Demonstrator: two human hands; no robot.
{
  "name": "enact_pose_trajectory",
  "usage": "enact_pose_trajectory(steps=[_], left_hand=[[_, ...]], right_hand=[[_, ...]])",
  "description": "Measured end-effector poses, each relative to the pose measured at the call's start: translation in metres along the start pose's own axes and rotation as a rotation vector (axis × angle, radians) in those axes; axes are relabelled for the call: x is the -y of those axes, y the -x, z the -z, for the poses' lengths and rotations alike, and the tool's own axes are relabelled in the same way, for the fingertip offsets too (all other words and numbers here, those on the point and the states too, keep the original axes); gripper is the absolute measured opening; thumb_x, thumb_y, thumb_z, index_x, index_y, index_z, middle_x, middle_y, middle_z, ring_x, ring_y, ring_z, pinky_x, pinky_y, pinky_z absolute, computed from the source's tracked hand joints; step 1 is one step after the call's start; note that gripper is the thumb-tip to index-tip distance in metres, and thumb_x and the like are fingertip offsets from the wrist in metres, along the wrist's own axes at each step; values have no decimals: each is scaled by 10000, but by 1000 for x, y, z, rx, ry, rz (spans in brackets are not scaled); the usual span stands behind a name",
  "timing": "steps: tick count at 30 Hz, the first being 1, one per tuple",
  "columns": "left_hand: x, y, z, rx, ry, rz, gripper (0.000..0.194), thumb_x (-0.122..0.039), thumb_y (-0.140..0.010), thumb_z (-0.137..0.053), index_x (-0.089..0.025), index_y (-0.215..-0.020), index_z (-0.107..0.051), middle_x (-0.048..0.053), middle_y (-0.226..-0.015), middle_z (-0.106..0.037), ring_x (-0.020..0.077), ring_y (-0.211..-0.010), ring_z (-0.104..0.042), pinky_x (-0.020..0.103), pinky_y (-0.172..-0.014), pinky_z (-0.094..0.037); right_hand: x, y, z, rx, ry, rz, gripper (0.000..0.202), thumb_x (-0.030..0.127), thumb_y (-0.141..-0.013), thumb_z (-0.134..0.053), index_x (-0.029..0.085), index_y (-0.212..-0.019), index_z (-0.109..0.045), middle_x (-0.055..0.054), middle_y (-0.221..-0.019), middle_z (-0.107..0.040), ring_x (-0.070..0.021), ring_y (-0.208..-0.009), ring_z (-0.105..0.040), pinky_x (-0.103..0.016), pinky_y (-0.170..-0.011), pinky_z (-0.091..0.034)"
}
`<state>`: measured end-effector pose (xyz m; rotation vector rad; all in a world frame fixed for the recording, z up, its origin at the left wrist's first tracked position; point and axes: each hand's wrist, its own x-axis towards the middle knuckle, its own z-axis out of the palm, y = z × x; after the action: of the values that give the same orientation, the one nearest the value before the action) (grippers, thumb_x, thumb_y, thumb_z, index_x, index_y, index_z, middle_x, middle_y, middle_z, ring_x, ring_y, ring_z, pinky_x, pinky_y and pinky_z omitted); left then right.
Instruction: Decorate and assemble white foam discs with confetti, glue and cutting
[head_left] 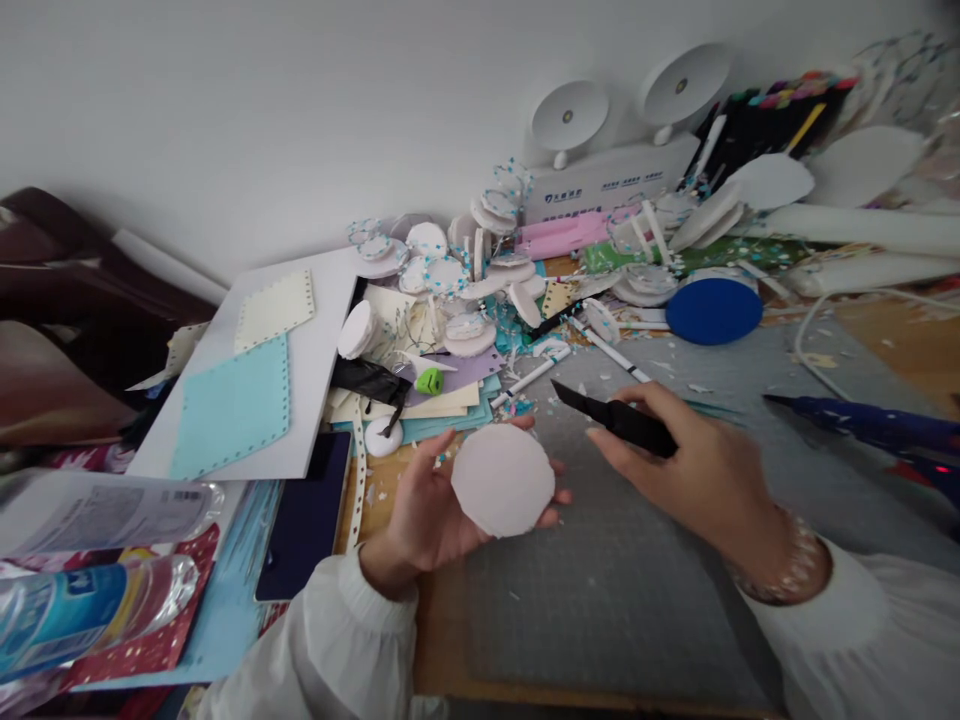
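A round white disc (504, 481) rests in my left hand (431, 510), whose fingers curl beneath it and show at its far and right edges. To the right, my right hand (697, 470) grips a black craft knife (637, 424), its dark blade pointing up and left. The blade and the disc are apart. Both hands are above a grey cutting mat (592, 610). Beyond them lies a pile of white discs, some wrapped in strands with blue and white bits, such as this disc (469, 335).
A dark phone (307, 520), a white board (322, 370) with punched paper and a plastic bottle (90, 605) are at the left. A blue round lid (714, 308) lies behind my right hand. Dark blue scissors or pliers (870, 420) are at the right edge.
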<state>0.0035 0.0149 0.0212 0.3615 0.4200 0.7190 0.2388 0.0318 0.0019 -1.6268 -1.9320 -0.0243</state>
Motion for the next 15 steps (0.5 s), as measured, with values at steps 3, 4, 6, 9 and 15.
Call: enact_pose_trajectory(steps=[3,4,6,9,15], left_hand=[[2,-2,4,-14,-7,17,566,-581,-906,-417,-213,-1330,-491,141,-1132,-698,307,-1054,-680,442,-946,-434],[2,-2,5,-12,-16,17,544,-556,-909,-433,-206,-1320,-507,138,-1119,-701,304,-1047,-680,448,-946,-435],[2,-1,6,-3,-40,8,527,-498,-882,-500,-173,-1294,-548,142,-1101,-706,312,-1050,-669,461,-944,-440],[1,1,7,1,-116,-37,527,-396,-790,-612,-142,-1252,-615,140,-1098,-715,304,-1042,-658,404,-904,-461],[1,5,9,-6,-338,-104,461,-341,-709,-679,-160,-1129,-728,87,-1018,-747,210,-875,-658,260,-725,-450]], right_hand=[[-1,2,1,-1,-4,62,444,606,-895,-481,201,-800,-635,-35,-597,-646,-192,-509,-609,-277,-480,-333],[-1,3,1,2,-9,82,453,596,-906,-466,201,-748,-622,-22,-550,-606,-181,-480,-582,-278,-472,-330],[-1,3,1,8,-45,123,441,569,-910,-474,203,-701,-603,-3,-509,-563,-166,-443,-551,-277,-453,-333],[1,3,1,-8,-191,217,297,459,-910,-534,189,-864,-649,-34,-688,-701,-184,-575,-663,-273,-523,-447],[6,8,5,27,-377,381,198,324,-874,-594,180,-1010,-611,-62,-855,-747,-191,-732,-721,-279,-646,-541]])
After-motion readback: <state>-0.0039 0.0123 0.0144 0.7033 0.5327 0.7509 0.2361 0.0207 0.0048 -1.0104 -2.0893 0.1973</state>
